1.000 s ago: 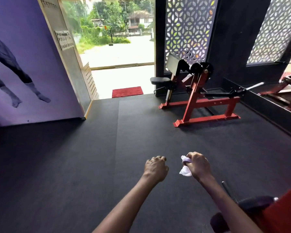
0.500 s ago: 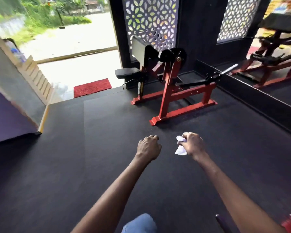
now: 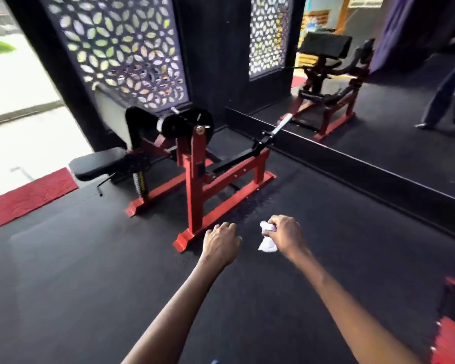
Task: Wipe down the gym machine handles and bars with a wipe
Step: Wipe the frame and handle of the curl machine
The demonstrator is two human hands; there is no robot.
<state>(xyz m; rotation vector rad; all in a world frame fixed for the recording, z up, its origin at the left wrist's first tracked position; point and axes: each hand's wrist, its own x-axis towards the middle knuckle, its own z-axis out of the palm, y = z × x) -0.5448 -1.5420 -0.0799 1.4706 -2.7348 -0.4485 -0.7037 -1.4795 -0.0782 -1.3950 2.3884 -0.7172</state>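
Note:
A red-framed gym machine (image 3: 195, 179) stands on the black floor ahead, with a black seat (image 3: 97, 161) at its left and a silver bar (image 3: 280, 124) sticking out to the right toward the mirror. My right hand (image 3: 286, 236) grips a crumpled white wipe (image 3: 267, 237), held in the air just short of the machine's front foot. My left hand (image 3: 221, 241) is curled into a fist beside it and holds nothing. Neither hand touches the machine.
A wall mirror (image 3: 392, 101) with a black base ledge runs along the right and reflects the machine. A red doormat (image 3: 24, 198) lies at the open doorway on the left. Another red machine part (image 3: 449, 337) pokes in at the bottom right.
The view has swung right and closer to the red machine, which now fills the middle. Both hands stay out in front, the right still gripping the wipe.

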